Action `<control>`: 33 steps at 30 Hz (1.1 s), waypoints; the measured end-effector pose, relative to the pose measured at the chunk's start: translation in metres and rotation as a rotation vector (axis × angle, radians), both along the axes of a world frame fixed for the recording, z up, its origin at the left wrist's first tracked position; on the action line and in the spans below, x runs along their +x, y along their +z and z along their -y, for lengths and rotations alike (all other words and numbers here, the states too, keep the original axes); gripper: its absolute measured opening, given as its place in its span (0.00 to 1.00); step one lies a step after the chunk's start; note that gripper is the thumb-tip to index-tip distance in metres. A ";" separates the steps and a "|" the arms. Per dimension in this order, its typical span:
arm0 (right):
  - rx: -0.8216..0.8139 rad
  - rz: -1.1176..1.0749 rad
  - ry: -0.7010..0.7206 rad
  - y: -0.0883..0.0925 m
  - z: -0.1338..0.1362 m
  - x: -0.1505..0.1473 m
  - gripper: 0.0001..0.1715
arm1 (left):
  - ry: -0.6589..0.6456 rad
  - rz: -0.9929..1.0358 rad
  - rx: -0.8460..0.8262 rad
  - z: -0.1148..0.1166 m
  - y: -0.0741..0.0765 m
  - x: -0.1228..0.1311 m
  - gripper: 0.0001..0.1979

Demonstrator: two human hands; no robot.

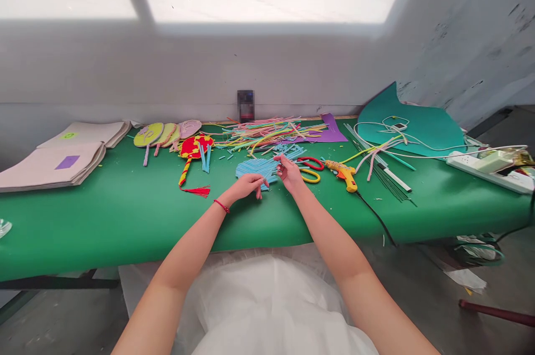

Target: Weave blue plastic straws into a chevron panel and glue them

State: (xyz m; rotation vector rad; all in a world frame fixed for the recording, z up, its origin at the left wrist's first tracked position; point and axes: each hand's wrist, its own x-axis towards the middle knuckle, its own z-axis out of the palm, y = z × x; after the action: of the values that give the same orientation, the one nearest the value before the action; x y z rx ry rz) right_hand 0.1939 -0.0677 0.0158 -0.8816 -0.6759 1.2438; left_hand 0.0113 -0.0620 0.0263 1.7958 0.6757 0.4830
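Right at centre frame: two hands on a blue strip piece.

Head view: the left hand [246, 184] has loosely bent fingers, tips resting on the lower edge of the blue strip piece [254, 168], gripping nothing. The right hand [290, 172] has its fingers bunched at the piece's right edge; whether they pinch a strip cannot be told. Scissors [311, 163] and a glue gun [343, 173] crowd the right. Bare green worktop [125, 215] lies open at lower left, up to the near edge and the books [54, 163].
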 end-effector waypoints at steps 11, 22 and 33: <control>0.054 0.121 -0.013 0.005 0.002 0.002 0.23 | 0.073 0.043 0.045 -0.004 -0.002 -0.002 0.19; 0.065 0.404 0.334 0.004 0.014 -0.012 0.25 | 0.059 0.014 0.095 -0.005 -0.004 -0.002 0.20; 0.040 0.369 0.358 0.005 0.012 -0.008 0.26 | 0.236 0.159 0.012 -0.015 -0.007 -0.002 0.32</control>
State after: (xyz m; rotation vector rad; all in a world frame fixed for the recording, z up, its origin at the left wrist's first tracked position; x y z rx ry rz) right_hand 0.1856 -0.0796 0.0203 -0.9967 -1.1903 1.3892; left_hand 0.0091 -0.0472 0.0191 1.6752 0.7781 0.7815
